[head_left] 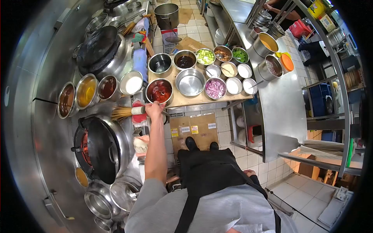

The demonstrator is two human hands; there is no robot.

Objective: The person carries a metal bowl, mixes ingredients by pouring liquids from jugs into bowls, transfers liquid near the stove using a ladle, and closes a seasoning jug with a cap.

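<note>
Left hand (154, 110): fingers at near rim of round steel bowl (169, 99), glossy red sauce (159, 92) within, bench's (182, 101) near-left corner; whether clamped, cannot tell. Handling: level, steady contact advisable against slopping. Adjacent: shallow, smooth metal pan (190, 82); then moist purple onion pieces (215, 89). Right hand (250, 173): lowered, finger state unclear.

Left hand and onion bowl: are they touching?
Apart: the head view plainly shows tabletop between the left hand and the onion bowl.
</note>
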